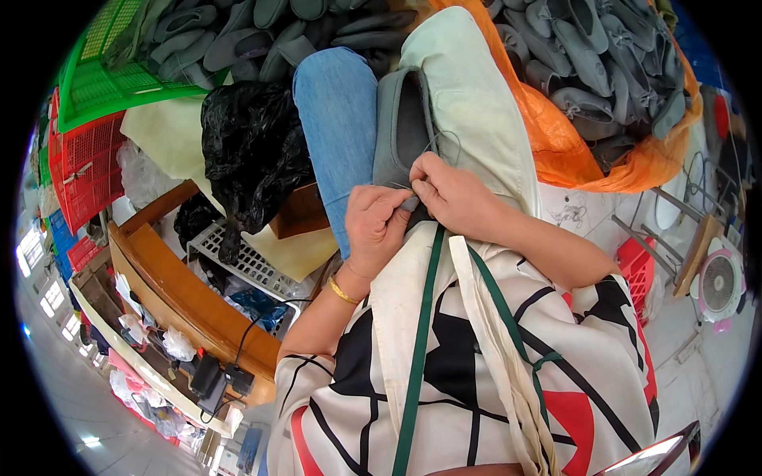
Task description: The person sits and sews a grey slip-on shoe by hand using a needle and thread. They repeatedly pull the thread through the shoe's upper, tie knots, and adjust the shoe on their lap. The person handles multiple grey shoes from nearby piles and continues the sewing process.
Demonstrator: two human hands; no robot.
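Note:
A grey slip-on shoe (390, 163) lies on my lap between a blue-clad knee and a pale cloth, its opening facing up and away from me. My two hands meet over its near end. With thumb and forefinger, my left hand (371, 226) pinches a small grey piece (410, 204) against the shoe. Fingertips closed together, my right hand (456, 197) is right beside it, touching the same spot. A dark thread (458, 147) loops up from the right fingers beside the shoe's edge. A thin needle-like line shows between the hands, partly hidden by fingers.
Many grey shoes are heaped at the far left (230, 44) and in an orange sack (548, 135) at the far right. A black plastic bag (254, 143), a white basket (250, 258) and a wooden drawer table (182, 285) stand left. At right are a metal-legged stool (698, 254) and fan (720, 284).

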